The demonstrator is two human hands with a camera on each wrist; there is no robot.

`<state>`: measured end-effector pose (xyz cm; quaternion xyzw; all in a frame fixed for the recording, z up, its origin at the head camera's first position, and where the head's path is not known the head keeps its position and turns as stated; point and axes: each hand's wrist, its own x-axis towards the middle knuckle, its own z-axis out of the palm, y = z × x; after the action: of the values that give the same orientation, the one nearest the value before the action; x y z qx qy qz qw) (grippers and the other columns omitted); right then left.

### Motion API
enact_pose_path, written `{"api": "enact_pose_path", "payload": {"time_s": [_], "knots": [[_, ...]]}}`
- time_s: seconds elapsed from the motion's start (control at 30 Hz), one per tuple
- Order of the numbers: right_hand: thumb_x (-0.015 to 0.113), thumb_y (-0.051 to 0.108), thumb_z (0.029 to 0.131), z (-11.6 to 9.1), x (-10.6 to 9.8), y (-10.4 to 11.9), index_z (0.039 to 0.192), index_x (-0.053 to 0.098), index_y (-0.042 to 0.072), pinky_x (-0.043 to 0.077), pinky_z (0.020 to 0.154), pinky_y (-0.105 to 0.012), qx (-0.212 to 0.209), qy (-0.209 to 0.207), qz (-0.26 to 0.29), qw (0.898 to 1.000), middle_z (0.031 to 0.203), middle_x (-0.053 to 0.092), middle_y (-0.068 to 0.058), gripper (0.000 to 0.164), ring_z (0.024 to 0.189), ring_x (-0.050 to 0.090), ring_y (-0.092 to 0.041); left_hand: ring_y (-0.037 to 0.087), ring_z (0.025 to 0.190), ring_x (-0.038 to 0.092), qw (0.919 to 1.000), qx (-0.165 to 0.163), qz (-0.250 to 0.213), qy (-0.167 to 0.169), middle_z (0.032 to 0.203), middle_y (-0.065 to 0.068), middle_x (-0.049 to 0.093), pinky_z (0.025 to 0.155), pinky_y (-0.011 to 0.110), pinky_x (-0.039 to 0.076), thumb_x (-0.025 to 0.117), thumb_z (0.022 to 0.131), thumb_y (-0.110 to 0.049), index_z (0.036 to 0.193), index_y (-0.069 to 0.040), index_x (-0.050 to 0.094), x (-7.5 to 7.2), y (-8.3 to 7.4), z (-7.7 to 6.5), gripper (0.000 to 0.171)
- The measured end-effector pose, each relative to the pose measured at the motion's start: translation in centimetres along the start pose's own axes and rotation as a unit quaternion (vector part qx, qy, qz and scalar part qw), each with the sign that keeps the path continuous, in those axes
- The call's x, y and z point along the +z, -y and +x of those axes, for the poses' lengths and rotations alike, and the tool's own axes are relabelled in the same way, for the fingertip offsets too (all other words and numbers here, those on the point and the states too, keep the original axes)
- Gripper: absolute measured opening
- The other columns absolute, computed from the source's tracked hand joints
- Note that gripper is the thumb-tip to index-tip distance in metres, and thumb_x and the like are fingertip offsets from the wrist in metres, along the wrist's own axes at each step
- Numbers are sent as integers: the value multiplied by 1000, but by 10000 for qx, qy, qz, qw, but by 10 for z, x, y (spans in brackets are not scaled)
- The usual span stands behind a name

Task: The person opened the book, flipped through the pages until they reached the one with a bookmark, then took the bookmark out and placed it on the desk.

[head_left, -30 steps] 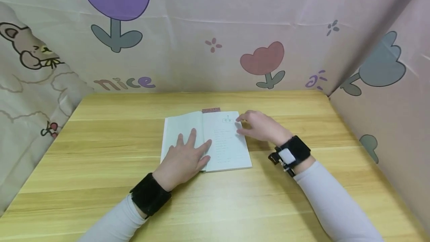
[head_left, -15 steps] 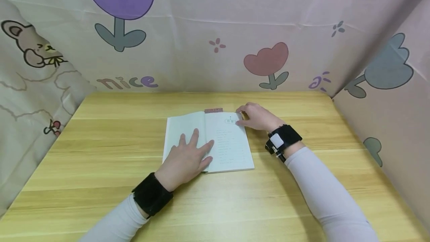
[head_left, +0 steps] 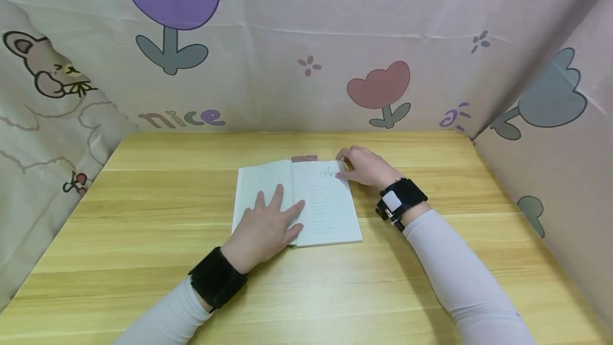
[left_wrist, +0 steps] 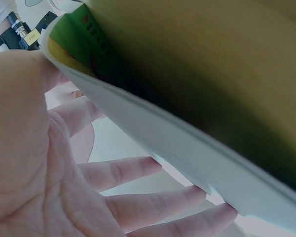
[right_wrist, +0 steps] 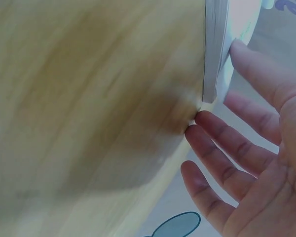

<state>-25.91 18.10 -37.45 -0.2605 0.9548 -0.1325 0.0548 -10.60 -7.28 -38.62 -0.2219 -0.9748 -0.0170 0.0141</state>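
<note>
An open book [head_left: 330, 217] lies on the wooden table, with a small heading and faint lines of print on its right page. My left hand [head_left: 262, 232] rests on the left page, fingers spread, thumb and index finger reaching over the central fold. In the left wrist view those fingers press on the white page, and a green and yellow patch shows underneath. At the upper right corner, my right hand [head_left: 367, 167] pinches the page between thumb and index finger. The right wrist view shows the thumb on the page and the other fingers by the book's edge [right_wrist: 214, 64].
A dark reddish strip [head_left: 304, 158] sticks out past the book's top edge. The wooden table [head_left: 143, 201] extends around the book. A patterned cloth [head_left: 273, 89] hangs behind the table and along both sides.
My right hand has moved up the page's right edge to its top corner, thumb and index finger closing in there. My left hand stays in place on the book.
</note>
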Motion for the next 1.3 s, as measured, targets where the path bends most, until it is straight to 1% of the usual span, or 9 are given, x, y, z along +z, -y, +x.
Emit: {"api": "enact_pose_path", "payload": {"time_s": [0.23,0.43,0.53,0.67,0.73,0.93,1.07,1.2,1.3], "knots": [[78,22,81,0,1,4,109,57,4,41,72,-32,-82,-260,336,9991,94,57,-8,39,84,51,-21,54,116,43,10000,14,37,-86,145,25,36,72,61,48,42,97,-54,145,-28,47,0,0,-1,55],[75,20,84,-1,3,4,93,61,4,39,60,-28,-34,-180,351,9992,75,54,-4,23,67,49,-16,50,115,46,9997,-75,148,-175,144,23,38,71,55,51,44,95,-58,146,-4,41,0,1,-1,75],[71,22,88,-4,4,2,81,60,6,36,54,-26,71,-45,491,9988,66,50,-2,20,59,46,-14,49,115,48,9997,-114,162,-157,144,22,40,70,51,53,45,94,-60,144,2,41,-2,1,0,80],[68,24,90,-9,3,-1,73,59,8,33,51,-26,196,-13,902,9957,61,47,0,25,54,43,-13,49,114,48,9999,-113,42,-101,144,22,40,72,52,52,47,92,-61,144,2,42,-4,3,0,81],[67,26,91,-12,3,-2,72,61,8,33,50,-26,221,22,1133,9933,60,51,0,27,53,45,-13,48,113,49,9999,-102,-7,-111,143,22,41,73,52,52,48,92,-61,143,1,44,-5,4,0,81],[64,30,93,-21,0,-5,74,65,10,31,48,-26,313,369,1821,9821,67,66,-1,28,52,48,-15,37,93,56,9994,29,97,-346,124,20,52,67,44,54,52,90,-60,138,0,50,-6,7,1,77],[64,31,93,-25,-1,-6,72,65,9,28,47,-26,366,435,2172,9745,68,68,-1,31,51,46,-18,33,87,57,9988,48,105,-476,117,18,54,64,43,54,52,91,-58,136,-1,52,-5,9,3,73],[63,32,94,-27,1,-7,75,67,8,38,49,-27,397,527,2415,9681,68,68,-2,30,57,57,-22,32,86,58,9982,118,49,-589,113,17,56,68,43,54,51,93,-57,134,-2,54,-4,10,4,69],[59,31,96,-28,3,-7,83,69,8,49,55,-31,382,580,2610,9628,71,67,-4,28,61,62,-23,28,78,57,9971,218,13,-726,104,15,57,66,40,53,49,94,-56,126,-3,58,-3,10,5,63]]}}
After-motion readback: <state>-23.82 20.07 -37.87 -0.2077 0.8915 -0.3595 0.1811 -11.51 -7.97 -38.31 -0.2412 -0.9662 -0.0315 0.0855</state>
